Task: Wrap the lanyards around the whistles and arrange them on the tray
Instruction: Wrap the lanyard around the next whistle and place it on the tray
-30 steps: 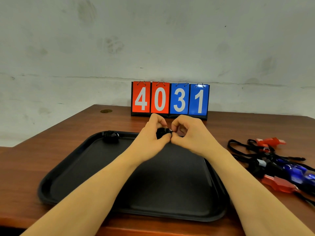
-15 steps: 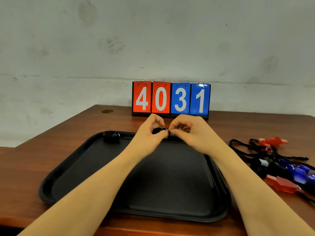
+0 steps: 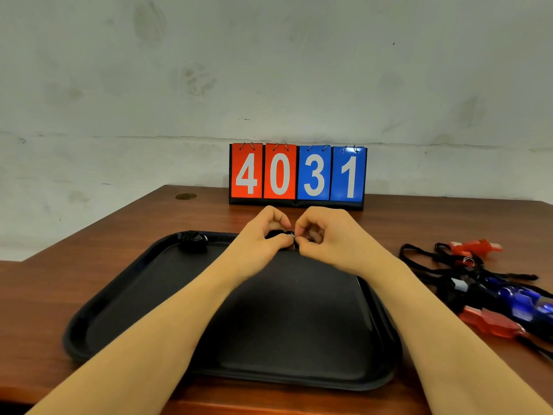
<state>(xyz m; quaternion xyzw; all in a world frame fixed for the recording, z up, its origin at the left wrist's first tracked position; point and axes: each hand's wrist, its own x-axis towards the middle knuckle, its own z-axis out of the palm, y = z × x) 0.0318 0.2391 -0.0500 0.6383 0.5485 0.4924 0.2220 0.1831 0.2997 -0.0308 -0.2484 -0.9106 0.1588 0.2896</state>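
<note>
Centrally, left hand (image 3: 261, 238) and right hand (image 3: 328, 236) meet over far edge of black tray (image 3: 125, 301), fingers of both curled, pinching small black whistle (image 3: 276, 234) between them; metal ring glints at contact. Lanyard seemingly wound on it, mostly hidden. Wrapped black whistle (image 3: 194, 241) sits in tray's far-left corner. Red and blue whistles (image 3: 490, 298) tangled on surface (image 3: 45, 283), right. Scoreboard (image 3: 298, 175) behind reads 4031.

A tray (image 3: 125, 298) lies on the worktop (image 3: 74, 277) at frame centre. A wrapped whistle (image 3: 194, 241) sits in its upper-left corner. Both hands meet over the tray's far edge. A scoreboard (image 3: 297, 175) stands behind. Loose whistles with lanyards (image 3: 484, 283) lie at right.
</note>
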